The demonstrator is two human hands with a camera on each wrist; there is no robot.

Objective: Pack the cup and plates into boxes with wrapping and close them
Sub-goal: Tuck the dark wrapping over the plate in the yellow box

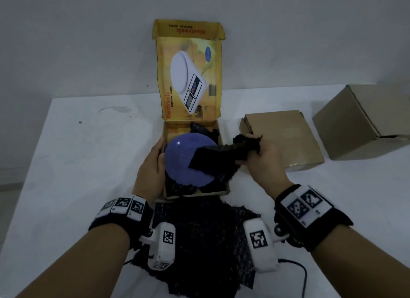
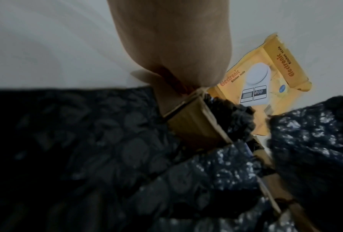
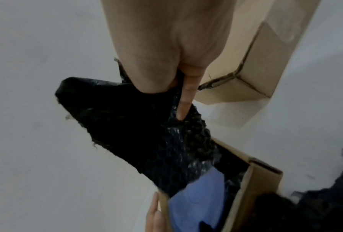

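Note:
A blue plate [image 1: 184, 162] lies in the open yellow box [image 1: 195, 194] on black bubble wrap, and the box's lid [image 1: 190, 75] stands upright behind it. My left hand [image 1: 160, 153] holds the box's left wall, fingers outside and thumb at the rim beside the plate. My right hand [image 1: 250, 152] grips a flap of the black bubble wrap [image 1: 221, 155] and holds it over the plate's right side. In the right wrist view the flap [image 3: 139, 133] hangs from my fingers above the plate [image 3: 196, 204]. No cup shows in any view.
A second sheet of black bubble wrap [image 1: 199, 242] lies on the white table in front of the box. Two closed brown cardboard boxes, one flat [image 1: 286, 137] and one taller [image 1: 363, 120], stand to the right. A wall rises just behind the table.

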